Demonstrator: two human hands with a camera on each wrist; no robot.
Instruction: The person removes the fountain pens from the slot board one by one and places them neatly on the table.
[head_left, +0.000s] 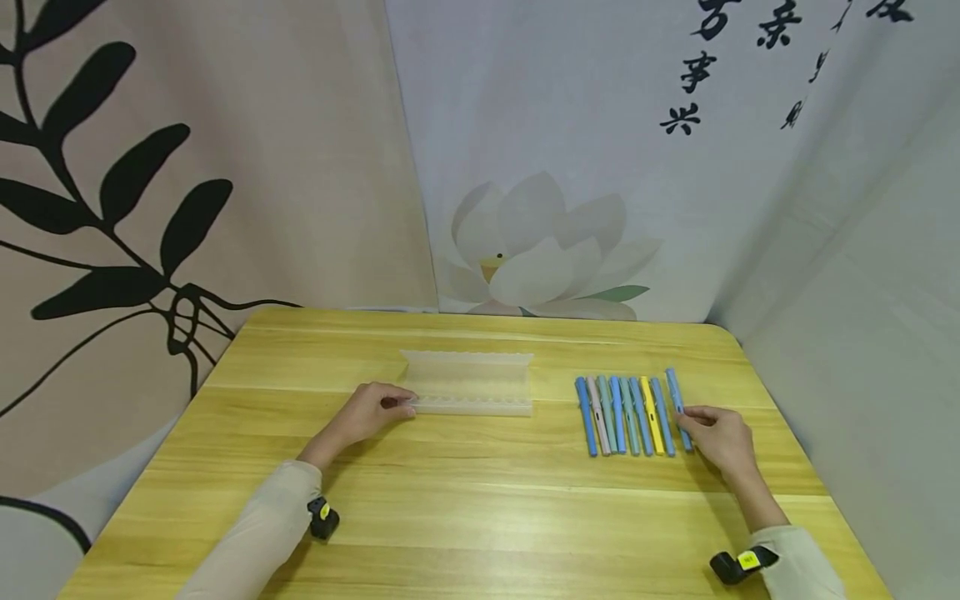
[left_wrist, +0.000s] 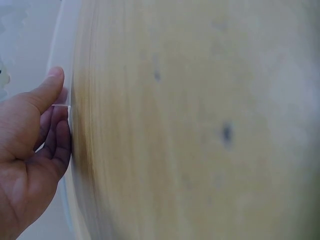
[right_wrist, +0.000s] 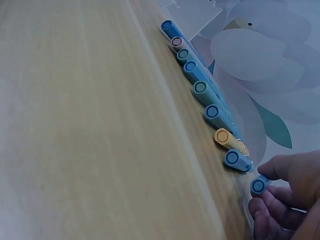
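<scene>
My left hand [head_left: 371, 410] pinches the left front end of a clear plastic pen case [head_left: 472, 377], which lies unfolded with a notched back edge and a ridged front strip. In the left wrist view, thumb and fingers meet on the edge of the clear plastic [left_wrist: 61, 50]. On the right, my right hand [head_left: 722, 437] pinches a blue pen [head_left: 672, 385] between thumb and fingers. That pen sits at the right end of a row, slightly apart from the others, its round end [right_wrist: 258, 186] showing in the right wrist view.
Left of the held pen several capped pens lie side by side: blue, a pinkish one [head_left: 597, 412], green ones and a yellow one [head_left: 651, 415]. The wooden table [head_left: 480, 508] ends at a printed curtain [head_left: 570, 167] behind. A black wrist camera [head_left: 322, 518] hangs at the left sleeve.
</scene>
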